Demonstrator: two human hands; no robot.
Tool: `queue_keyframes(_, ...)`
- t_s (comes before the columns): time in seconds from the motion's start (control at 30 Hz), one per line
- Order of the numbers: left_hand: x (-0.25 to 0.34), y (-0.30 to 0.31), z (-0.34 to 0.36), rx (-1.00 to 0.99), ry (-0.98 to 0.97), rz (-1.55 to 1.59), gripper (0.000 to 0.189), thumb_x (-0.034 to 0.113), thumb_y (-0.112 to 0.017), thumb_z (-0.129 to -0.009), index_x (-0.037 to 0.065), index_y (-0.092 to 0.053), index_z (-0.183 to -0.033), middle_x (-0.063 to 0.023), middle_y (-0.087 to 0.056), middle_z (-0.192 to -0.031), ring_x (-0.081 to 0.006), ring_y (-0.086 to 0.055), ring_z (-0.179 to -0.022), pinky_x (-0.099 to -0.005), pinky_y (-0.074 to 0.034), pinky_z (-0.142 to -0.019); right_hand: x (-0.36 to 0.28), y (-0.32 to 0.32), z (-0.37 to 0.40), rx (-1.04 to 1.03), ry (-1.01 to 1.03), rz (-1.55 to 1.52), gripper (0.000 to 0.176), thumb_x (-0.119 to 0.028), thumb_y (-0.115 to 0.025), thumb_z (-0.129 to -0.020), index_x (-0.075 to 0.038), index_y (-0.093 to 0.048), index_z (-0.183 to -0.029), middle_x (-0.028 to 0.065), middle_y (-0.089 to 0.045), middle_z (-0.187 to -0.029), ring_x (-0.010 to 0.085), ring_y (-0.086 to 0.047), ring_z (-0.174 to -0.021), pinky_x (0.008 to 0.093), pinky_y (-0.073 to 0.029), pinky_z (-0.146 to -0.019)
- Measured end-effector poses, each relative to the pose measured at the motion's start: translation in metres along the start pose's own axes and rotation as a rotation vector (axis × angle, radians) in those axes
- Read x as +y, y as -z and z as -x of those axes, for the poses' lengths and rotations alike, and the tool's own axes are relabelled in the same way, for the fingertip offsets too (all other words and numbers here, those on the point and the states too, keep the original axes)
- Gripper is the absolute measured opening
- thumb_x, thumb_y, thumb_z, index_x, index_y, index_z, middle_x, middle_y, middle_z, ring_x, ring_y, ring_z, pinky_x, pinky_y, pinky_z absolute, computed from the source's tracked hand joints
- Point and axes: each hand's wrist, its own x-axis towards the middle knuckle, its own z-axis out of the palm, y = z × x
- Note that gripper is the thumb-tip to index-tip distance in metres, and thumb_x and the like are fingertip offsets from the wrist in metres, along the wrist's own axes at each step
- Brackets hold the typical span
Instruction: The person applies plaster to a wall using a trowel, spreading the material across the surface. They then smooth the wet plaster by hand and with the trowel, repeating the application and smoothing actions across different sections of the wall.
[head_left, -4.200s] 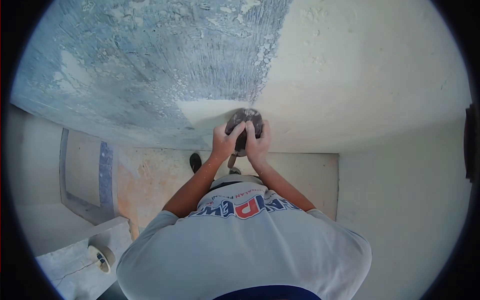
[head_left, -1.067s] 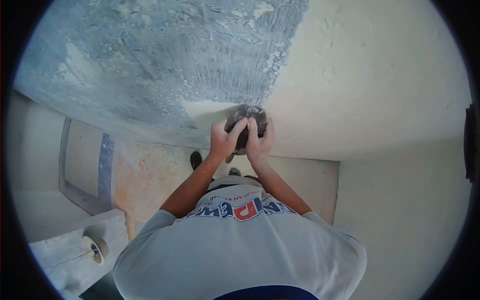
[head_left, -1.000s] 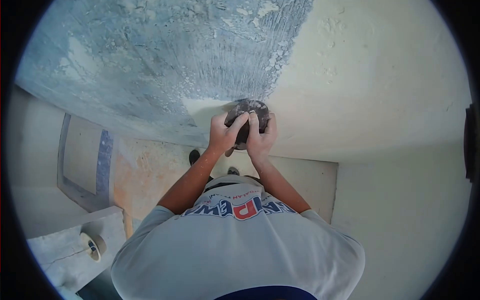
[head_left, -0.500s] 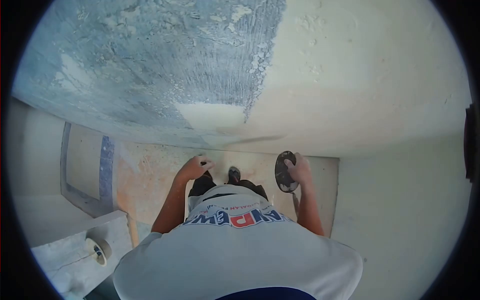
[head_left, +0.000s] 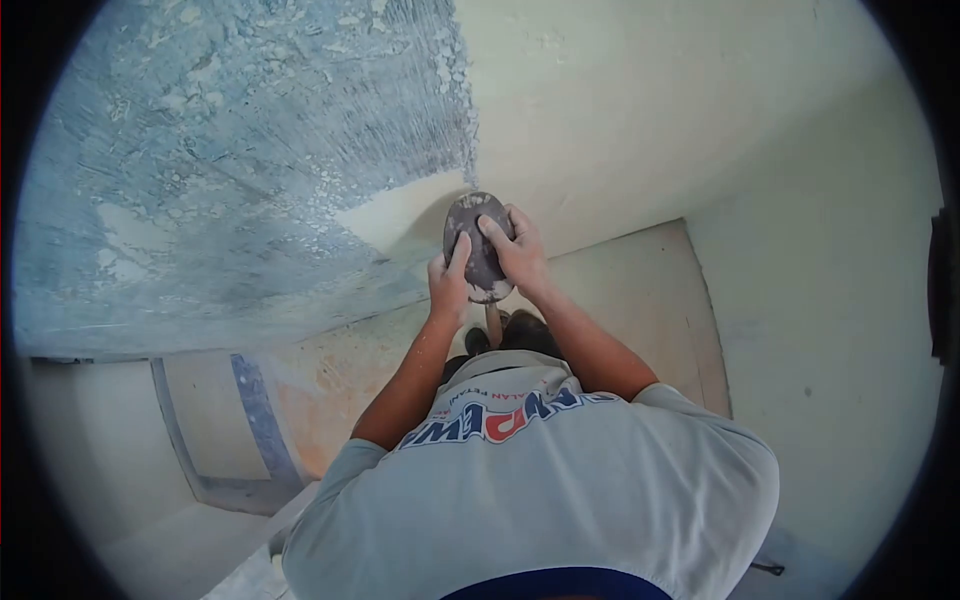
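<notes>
Both hands hold a dark oval tool (head_left: 478, 262) smudged with white, upright in front of my body near the wall. My left hand (head_left: 450, 278) is closed on its left edge, thumb on the flat face. On the right edge, my right hand (head_left: 518, 248) grips it the same way, thumb pressed on the face. A brown handle-like piece (head_left: 493, 325) shows just below the oval; whether it belongs to it cannot be told. White dust coats the fingers. The tool's far side is hidden.
The wall ahead has a rough blue, flaking area (head_left: 290, 140) beside a smooth cream area (head_left: 620, 110). A pale side wall (head_left: 800, 350) stands at right. The stained floor (head_left: 330, 380) lies below, with a blue-edged panel (head_left: 215, 420) at left.
My right hand has brought the oval tool up and left, to the middle. My left hand has risen from near my waist and taken hold of its left edge. The view has shifted.
</notes>
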Motion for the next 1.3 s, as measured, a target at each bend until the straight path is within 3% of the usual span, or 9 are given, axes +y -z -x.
queue_keyframes(0.07, -0.002, 0.003, -0.002, 0.048, -0.085, 0.020, 0.028, 0.024, -0.067, -0.096, -0.004, -0.069, -0.096, -0.0018, -0.067, -0.087, -0.0084, -0.060, -0.075, -0.0263, -0.049, -0.067, 0.004, -0.006, 0.005, 0.022, -0.034, -0.024, 0.026, -0.024, -0.067, -0.094, 0.000, -0.062, -0.085, 0.0020, -0.058, -0.070, 0.0079, -0.049, -0.065, 0.0291, -0.043, -0.059)
queue_keyframes(0.27, -0.009, 0.012, 0.004, 0.064, -0.371, -0.353, 0.028, 0.024, -0.066, -0.096, -0.003, -0.069, -0.091, 0.0006, -0.064, -0.078, -0.0060, -0.053, -0.069, -0.0262, -0.045, -0.063, -0.001, -0.012, 0.013, 0.091, -0.008, 0.122, 0.030, -0.026, -0.065, -0.095, 0.001, -0.062, -0.081, 0.0031, -0.056, -0.067, 0.0084, -0.047, -0.064, 0.0301, -0.041, -0.056)
queue_keyframes(0.4, -0.007, 0.012, -0.003, 0.100, -0.389, -0.327, 0.028, 0.024, -0.067, -0.095, -0.004, -0.069, -0.092, -0.0005, -0.065, -0.080, -0.0066, -0.055, -0.072, -0.0268, -0.046, -0.064, -0.007, -0.015, 0.006, 0.040, -0.006, 0.086, 0.030, -0.024, -0.066, -0.095, 0.001, -0.061, -0.079, 0.0035, -0.055, -0.065, 0.0091, -0.046, -0.063, 0.0308, -0.040, -0.056)
queue_keyframes(0.47, 0.003, 0.008, -0.006, 0.006, -0.231, -0.105, 0.028, 0.024, -0.069, -0.094, -0.004, -0.069, -0.095, -0.0016, -0.066, -0.083, -0.0072, -0.056, -0.074, -0.0269, -0.047, -0.066, 0.004, -0.011, 0.000, 0.012, 0.040, 0.116, 0.027, -0.023, -0.066, -0.094, 0.001, -0.062, -0.081, 0.0030, -0.056, -0.067, 0.0091, -0.047, -0.063, 0.0305, -0.041, -0.057)
queue_keyframes(0.6, 0.013, -0.009, -0.012, 0.079, -0.202, -0.116, 0.027, 0.023, -0.071, -0.093, -0.004, -0.069, -0.098, -0.0023, -0.067, -0.087, -0.0076, -0.057, -0.077, -0.0263, -0.048, -0.068, -0.003, -0.009, -0.005, -0.057, 0.133, 0.054, 0.020, -0.019, -0.066, -0.094, 0.000, -0.063, -0.089, 0.0023, -0.058, -0.071, 0.0094, -0.050, -0.066, 0.0293, -0.045, -0.061)
queue_keyframes(0.93, 0.005, -0.011, -0.032, 0.109, -0.304, -0.245, 0.026, 0.021, -0.069, -0.094, -0.004, -0.068, -0.102, -0.0032, -0.067, -0.088, -0.0078, -0.057, -0.077, -0.0268, -0.048, -0.070, 0.022, -0.009, -0.030, 0.000, 0.137, 0.081, 0.018, -0.017, -0.066, -0.092, 0.000, -0.063, -0.092, 0.0049, -0.059, -0.071, 0.0109, -0.051, -0.065, 0.0302, -0.046, -0.062)
queue_keyframes(1.0, 0.006, -0.011, -0.032, 0.085, -0.316, -0.250, 0.026, 0.021, -0.068, -0.094, -0.004, -0.068, -0.102, -0.0036, -0.068, -0.088, -0.0081, -0.058, -0.079, -0.0268, -0.049, -0.071, 0.025, -0.011, -0.029, -0.005, 0.148, 0.092, 0.015, -0.016, -0.064, -0.095, -0.001, -0.064, -0.095, 0.0006, -0.059, -0.078, 0.0066, -0.050, -0.070, 0.0259, -0.044, -0.063)
queue_keyframes(1.3, 0.013, -0.011, -0.031, 0.099, -0.349, -0.321, 0.025, 0.020, -0.069, -0.093, -0.004, -0.069, -0.102, -0.0045, -0.069, -0.089, -0.0091, -0.059, -0.081, -0.0281, -0.049, -0.073, 0.021, -0.016, -0.026, 0.045, 0.160, 0.082, 0.016, -0.016, -0.065, -0.094, 0.001, -0.064, -0.095, 0.0016, -0.060, -0.076, 0.0063, -0.051, -0.069, 0.0262, -0.044, -0.061)
